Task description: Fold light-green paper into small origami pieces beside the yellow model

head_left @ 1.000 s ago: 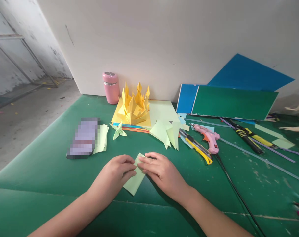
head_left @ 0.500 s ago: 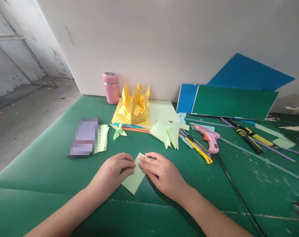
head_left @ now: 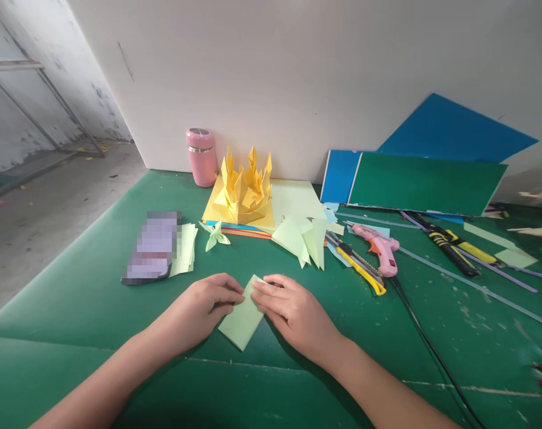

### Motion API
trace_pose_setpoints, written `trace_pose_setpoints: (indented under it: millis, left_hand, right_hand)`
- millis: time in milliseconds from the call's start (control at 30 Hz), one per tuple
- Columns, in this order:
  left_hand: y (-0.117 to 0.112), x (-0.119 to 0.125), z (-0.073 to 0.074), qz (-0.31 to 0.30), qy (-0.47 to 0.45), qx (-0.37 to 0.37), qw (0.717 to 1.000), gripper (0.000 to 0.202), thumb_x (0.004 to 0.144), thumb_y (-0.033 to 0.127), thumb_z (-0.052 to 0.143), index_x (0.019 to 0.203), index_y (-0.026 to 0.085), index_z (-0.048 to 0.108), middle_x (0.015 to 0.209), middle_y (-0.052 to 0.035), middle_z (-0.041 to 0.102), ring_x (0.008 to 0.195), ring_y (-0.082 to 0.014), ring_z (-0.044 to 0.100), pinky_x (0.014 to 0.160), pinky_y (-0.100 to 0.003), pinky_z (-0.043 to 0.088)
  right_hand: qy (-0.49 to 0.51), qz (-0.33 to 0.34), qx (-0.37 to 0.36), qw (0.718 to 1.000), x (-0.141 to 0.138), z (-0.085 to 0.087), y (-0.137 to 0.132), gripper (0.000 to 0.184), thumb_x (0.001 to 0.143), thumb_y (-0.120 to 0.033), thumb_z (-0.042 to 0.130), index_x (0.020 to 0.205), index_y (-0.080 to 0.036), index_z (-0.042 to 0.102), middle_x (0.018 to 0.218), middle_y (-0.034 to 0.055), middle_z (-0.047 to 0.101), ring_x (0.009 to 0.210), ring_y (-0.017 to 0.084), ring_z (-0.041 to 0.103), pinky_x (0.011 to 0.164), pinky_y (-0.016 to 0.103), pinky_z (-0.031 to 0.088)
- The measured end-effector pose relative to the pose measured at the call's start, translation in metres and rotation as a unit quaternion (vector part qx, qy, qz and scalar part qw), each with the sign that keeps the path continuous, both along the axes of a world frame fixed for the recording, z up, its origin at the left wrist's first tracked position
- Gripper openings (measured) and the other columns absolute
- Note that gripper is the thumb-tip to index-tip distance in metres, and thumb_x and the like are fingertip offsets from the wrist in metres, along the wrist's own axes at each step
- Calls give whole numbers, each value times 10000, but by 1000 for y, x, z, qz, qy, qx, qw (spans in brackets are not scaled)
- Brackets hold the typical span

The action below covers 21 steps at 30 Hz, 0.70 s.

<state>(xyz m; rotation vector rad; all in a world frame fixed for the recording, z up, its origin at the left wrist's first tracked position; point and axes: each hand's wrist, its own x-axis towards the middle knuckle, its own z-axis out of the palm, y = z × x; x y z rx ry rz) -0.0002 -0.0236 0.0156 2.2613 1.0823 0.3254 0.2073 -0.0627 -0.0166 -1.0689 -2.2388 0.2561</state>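
A folded light green paper [head_left: 241,322] lies on the green table mat [head_left: 96,298] in front of me. My left hand [head_left: 203,307] rests at its left edge, fingers curled with the tips on the paper's upper left edge. My right hand [head_left: 293,313] lies on the paper's top right corner, fingers pressed together flat on the fold. Both hands hold the paper down on the mat.
Behind the hands are a small green origami piece [head_left: 216,235], a yellow origami crown [head_left: 245,187] on coloured sheets, a pink flask [head_left: 201,157], loose green paper pieces [head_left: 300,238], a yellow utility knife [head_left: 358,268], a pink glue gun [head_left: 380,247] with its black cord, and blue and green boards [head_left: 423,182].
My left hand has slid a little to the left along the paper's edge, so more of the green paper shows. The right hand has stayed in place.
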Motion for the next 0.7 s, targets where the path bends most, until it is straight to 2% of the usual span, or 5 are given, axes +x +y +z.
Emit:
trace_pose_setpoints:
  millis: [200, 400, 500, 600, 700]
  left_hand:
    - [0, 0, 5, 6, -18, -7, 1000, 271, 855, 174, 458, 913, 196, 722, 992, -42, 699, 861, -163, 660, 770, -251, 521]
    - [-1, 3, 8, 28, -20, -71, 997, 203, 770, 201, 574, 919, 177, 710, 986, -39, 686, 694, -131, 629, 666, -241, 525]
    - [-2, 2, 6, 25, -27, -68, 997, 223, 749, 157, 558, 920, 185, 700, 1007, -34, 671, 696, -125, 611, 677, -246, 518]
    - [-4, 2, 5, 22, -20, -65, 997, 231, 756, 145, 533, 919, 186, 692, 1014, -35, 659, 691, -122, 597, 669, -250, 505]
    - [-4, 3, 7, 18, -6, -61, 998, 232, 769, 139, 501, 894, 189, 689, 997, -33, 652, 707, -128, 596, 655, -250, 488]
  right_hand:
    - [-2, -1, 9, 1000, -1, 0, 0, 275, 945, -159, 443, 1051, -146, 696, 1141, 45, 695, 1003, 237, 601, 887, 392, 540]
    - [-8, -2, 7, 1000, -1, 1, -1, 280, 951, -177, 431, 1053, -159, 692, 1146, 40, 693, 1013, 234, 601, 905, 388, 531]
    - [-14, -8, 0, 1000, -3, 2, -3, 256, 940, -251, 480, 1070, -160, 681, 1159, 56, 686, 1038, 240, 600, 954, 407, 499]
    - [-34, -28, -23, 999, -6, 3, -6, 319, 902, -371, 544, 1110, -161, 665, 1207, 78, 658, 1100, 266, 576, 974, 430, 482]
    - [-67, -36, -23, 997, -8, 3, -10, 348, 886, -426, 553, 1111, -189, 672, 1251, 91, 628, 1142, 293, 552, 970, 456, 478]
